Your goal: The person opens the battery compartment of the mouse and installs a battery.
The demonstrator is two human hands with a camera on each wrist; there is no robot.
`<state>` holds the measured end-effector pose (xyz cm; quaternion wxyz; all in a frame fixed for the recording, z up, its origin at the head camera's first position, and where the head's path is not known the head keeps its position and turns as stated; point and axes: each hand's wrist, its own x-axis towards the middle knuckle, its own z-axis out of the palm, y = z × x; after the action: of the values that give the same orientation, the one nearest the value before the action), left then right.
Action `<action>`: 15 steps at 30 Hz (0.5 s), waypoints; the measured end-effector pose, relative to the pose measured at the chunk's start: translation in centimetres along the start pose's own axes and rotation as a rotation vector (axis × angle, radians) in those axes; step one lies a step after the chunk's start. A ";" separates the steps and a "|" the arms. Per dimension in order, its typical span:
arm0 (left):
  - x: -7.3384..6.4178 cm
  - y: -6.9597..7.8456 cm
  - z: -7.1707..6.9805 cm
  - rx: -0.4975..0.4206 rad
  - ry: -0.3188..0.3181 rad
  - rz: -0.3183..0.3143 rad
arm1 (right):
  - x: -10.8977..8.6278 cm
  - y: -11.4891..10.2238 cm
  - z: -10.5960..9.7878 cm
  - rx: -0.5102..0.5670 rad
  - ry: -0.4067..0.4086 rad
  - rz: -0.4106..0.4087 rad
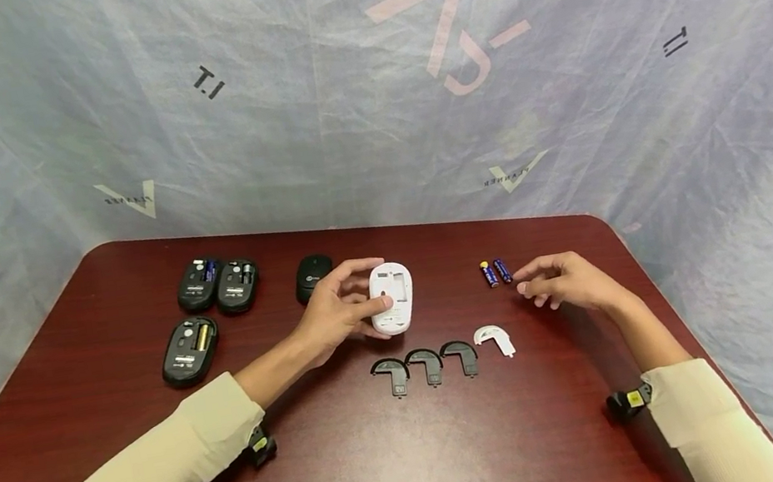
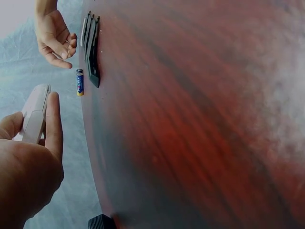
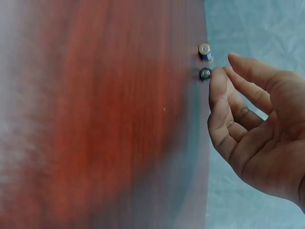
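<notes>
My left hand [image 1: 333, 314] grips a white computer mouse [image 1: 405, 318], its underside turned up and its battery compartment uncovered. The thumb lies across the underside, and in the left wrist view the mouse [image 2: 34, 114] shows edge-on between thumb and fingers. Off to the right, my right hand [image 1: 566, 282] hovers with loosely bent fingers beside two blue batteries [image 1: 503, 271]. Nothing shows between its fingers in the right wrist view, where the battery ends [image 3: 205, 51] appear just past the fingertips. Nearer me lies a white battery cover [image 1: 496, 336].
Three black battery covers [image 1: 425, 367] lie in a row left of the white one. On the left, three black mice [image 1: 186, 364] lie underside up, each with a battery inside. Another black mouse [image 1: 311, 274] rests behind my left hand. A printed cloth [image 1: 333, 98] hangs behind the table.
</notes>
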<state>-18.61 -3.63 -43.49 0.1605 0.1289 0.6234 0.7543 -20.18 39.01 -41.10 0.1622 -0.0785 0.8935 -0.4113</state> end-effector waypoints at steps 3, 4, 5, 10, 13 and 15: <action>0.0 0.1 0.0 -0.001 -0.002 -0.003 | 0.6 0.3 -0.5 0.007 0.013 0.011; 0.0 0.1 0.0 -0.001 -0.001 -0.004 | 0.8 0.4 -0.6 0.010 0.019 0.019; 0.0 0.1 0.0 0.000 -0.001 -0.004 | 1.0 0.6 -0.7 0.011 0.023 0.022; 0.0 0.1 -0.1 -0.001 0.000 -0.004 | 2.2 1.1 -0.8 0.033 0.055 0.066; 0.1 0.0 0.0 -0.002 -0.003 -0.006 | 3.0 1.3 -0.6 0.038 0.071 0.087; 0.1 0.0 0.0 -0.003 -0.003 -0.008 | 3.5 1.2 -0.4 0.037 0.079 0.092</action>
<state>-18.69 -3.60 -43.46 0.1647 0.1274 0.6227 0.7542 -23.64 39.13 -42.56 0.1468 -0.0181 0.8940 -0.4229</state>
